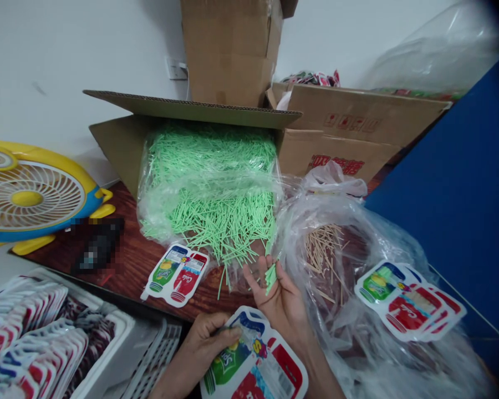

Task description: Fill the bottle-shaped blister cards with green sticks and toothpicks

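My left hand (205, 346) pinches a can-shaped candy pouch (253, 354), printed with a green Sprite can and a red Cola can. Behind it, my right hand (285, 310) is turned palm up, fingers slightly curled, cradling a few short green sticks (270, 277). Just beyond the fingertips, a large heap of green sticks (220, 216) spills out of a clear plastic bag (153, 205) in an open cardboard box (116, 144). Another pouch (178, 275) lies flat on the dark wooden table (212, 288), left of my hands.
Tan sticks (324, 246) lie in a clear bag (382, 233) at right, with stacked pouches (411, 302) on its plastic. A white bin (108, 343) of pouches stands lower left. Also present are a yellow fan (37, 188), cardboard boxes (228, 50) and a blue panel (453, 210).
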A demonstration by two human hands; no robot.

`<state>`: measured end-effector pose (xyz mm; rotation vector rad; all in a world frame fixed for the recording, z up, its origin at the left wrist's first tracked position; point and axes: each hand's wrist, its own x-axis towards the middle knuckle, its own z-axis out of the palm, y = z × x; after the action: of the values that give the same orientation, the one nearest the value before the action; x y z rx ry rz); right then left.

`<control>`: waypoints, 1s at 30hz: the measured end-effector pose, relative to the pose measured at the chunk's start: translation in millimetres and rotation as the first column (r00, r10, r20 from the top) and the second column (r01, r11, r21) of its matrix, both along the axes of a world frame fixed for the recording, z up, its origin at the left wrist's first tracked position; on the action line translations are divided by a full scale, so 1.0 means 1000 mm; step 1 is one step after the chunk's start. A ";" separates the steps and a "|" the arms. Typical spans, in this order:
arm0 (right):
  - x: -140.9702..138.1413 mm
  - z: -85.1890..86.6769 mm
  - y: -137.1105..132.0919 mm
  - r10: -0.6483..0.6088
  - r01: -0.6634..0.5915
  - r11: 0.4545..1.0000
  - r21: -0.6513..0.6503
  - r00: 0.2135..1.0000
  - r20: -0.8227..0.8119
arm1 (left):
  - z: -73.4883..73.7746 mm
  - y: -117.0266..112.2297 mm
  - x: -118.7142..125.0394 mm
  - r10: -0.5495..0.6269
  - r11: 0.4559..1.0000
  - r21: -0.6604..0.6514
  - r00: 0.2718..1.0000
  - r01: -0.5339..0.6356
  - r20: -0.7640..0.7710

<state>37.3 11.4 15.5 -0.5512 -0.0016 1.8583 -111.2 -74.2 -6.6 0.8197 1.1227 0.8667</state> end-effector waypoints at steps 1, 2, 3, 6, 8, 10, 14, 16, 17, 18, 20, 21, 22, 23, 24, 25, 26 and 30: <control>0.000 0.000 0.000 -0.003 0.003 1.000 -0.016 1.000 -0.016 | 0.000 0.000 0.000 -0.001 1.000 -0.003 1.000 0.001 0.000; 0.000 0.000 0.001 -0.006 0.005 0.999 -0.036 0.999 -0.038 | -0.001 0.001 0.000 -0.001 1.000 -0.005 1.000 0.001 -0.001; 0.000 0.000 0.001 -0.008 0.005 0.998 -0.055 0.998 -0.059 | -0.001 0.001 0.000 -0.001 1.000 -0.005 1.000 0.001 -0.001; 0.001 -0.002 0.002 -0.005 -0.001 0.997 -0.077 0.996 -0.085 | 0.000 0.002 0.000 0.002 1.000 0.004 1.000 -0.002 0.000; 0.000 -0.004 0.002 0.003 -0.008 0.998 -0.066 0.997 -0.075 | 0.000 0.002 0.000 0.005 1.000 0.000 1.000 -0.005 -0.003; 0.000 -0.007 0.002 0.010 -0.013 0.998 -0.054 0.998 -0.062 | -0.001 0.002 0.000 0.022 1.000 -0.009 1.000 -0.022 -0.013; 0.001 -0.010 0.004 -0.009 0.009 1.000 0.001 1.000 -0.001 | -0.004 0.000 -0.005 0.079 0.996 -0.039 0.997 -0.079 -0.016; 0.003 -0.012 0.007 -0.041 0.039 0.998 0.042 0.998 0.050 | -0.006 -0.002 -0.010 0.099 0.993 -0.058 0.995 -0.098 -0.001; 0.004 -0.013 0.008 -0.056 0.052 0.997 0.055 0.996 0.071 | -0.007 -0.003 -0.012 0.111 0.992 -0.064 0.994 -0.111 0.004; 0.005 -0.014 0.009 -0.066 0.060 0.996 0.064 0.994 0.087 | -0.008 -0.003 -0.014 0.122 0.990 -0.068 0.993 -0.121 0.005; 0.004 -0.015 0.009 -0.068 0.059 0.995 0.081 0.992 0.106 | -0.009 -0.004 -0.017 0.128 0.989 -0.071 0.992 -0.128 0.000; 0.003 -0.015 0.008 -0.061 0.050 0.994 0.093 0.992 0.112 | -0.009 -0.003 -0.017 0.131 0.989 -0.067 0.991 -0.131 -0.003; 0.001 -0.015 0.006 -0.054 0.042 0.994 0.103 0.992 0.117 | -0.008 -0.003 -0.017 0.128 0.990 -0.059 0.992 -0.128 -0.007; -0.002 -0.014 0.004 -0.051 0.039 0.994 0.104 0.991 0.123 | -0.007 -0.001 -0.017 0.118 0.991 -0.053 0.993 -0.119 -0.012; -0.005 -0.013 0.001 -0.051 0.039 0.995 0.095 0.990 0.134 | -0.006 0.000 -0.016 0.107 0.993 -0.048 0.994 -0.108 -0.019; -0.007 -0.011 -0.002 -0.050 0.039 0.996 0.080 0.987 0.151 | -0.005 0.001 -0.015 0.103 0.994 -0.042 0.994 -0.104 -0.027; -0.010 -0.010 -0.005 -0.051 0.041 0.997 0.065 0.983 0.174 | -0.004 0.003 -0.014 0.099 0.994 -0.037 0.995 -0.100 -0.035; -0.014 -0.008 -0.014 -0.045 0.029 0.997 0.066 0.962 0.268 | -0.003 0.006 -0.011 0.085 0.996 -0.023 0.996 -0.085 -0.021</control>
<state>22.9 -2.6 7.6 -0.7527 -0.2275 1.7281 -122.6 -68.1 -9.4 0.7670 1.1906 0.9160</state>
